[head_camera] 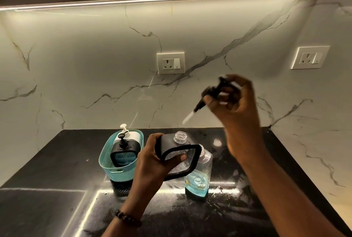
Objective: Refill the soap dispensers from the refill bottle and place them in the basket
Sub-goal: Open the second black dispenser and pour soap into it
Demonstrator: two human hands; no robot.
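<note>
Opening step in hand, by the look of it: pump off, bottle ready for soap.

Left hand (pixel 152 157) curled round an empty soap bottle (pixel 176 157), clear with a black frame, held tipped above the bench (pixel 57 189). Neck bare and open at the top. Nothing to see inside.

Right hand (pixel 235 101) raised high, above and to the right of the left hand, fingers pinching the black pump (pixel 209 92). White tube hanging down from the pump toward the open neck, but well apart from it. Blurred, so exact finger places hard to tell.

Refill bottle (pixel 199 175) standing on the bench just behind and to the right of the left hand, under the right arm. Blue soap low inside. Cap seems off.

Teal basket (pixel 112 168) just left of the left hand, already holding another black soap bottle (pixel 123 153) with blue soap, and something white with a pump behind it.

Next, probably: put the pump down somewhere clean, free the right hand, pick up the refill bottle, and pour slowly into the small neck. Steady hold needed, or soap on the bench.
</note>
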